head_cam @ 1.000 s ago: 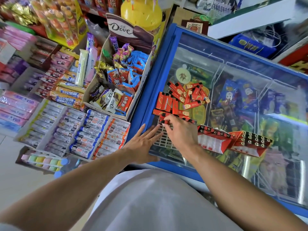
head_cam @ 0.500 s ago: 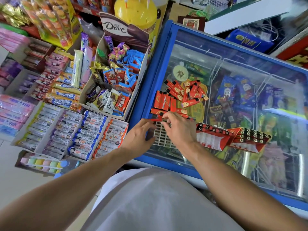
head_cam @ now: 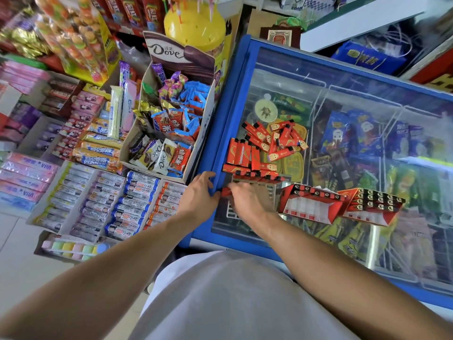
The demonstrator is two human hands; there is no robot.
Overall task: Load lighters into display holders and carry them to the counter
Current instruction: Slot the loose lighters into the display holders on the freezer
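A small red plastic lighter (head_cam: 226, 191) sits between the two hands at the near-left corner of the blue-framed glass freezer lid (head_cam: 348, 99), pinched, it seems, by the left hand (head_cam: 199, 192) and the curled fingers of the right hand (head_cam: 247, 200); blur hides the exact grip. Just beyond the fingertips lie loose red lighters (head_cam: 252, 155). Right of the right hand stand two red cardboard display holders (head_cam: 316, 204).

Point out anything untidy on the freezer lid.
Loose lighters lie scattered at all angles on the freezer lid, unlike the neat rows in the holders. Nothing looks damaged.
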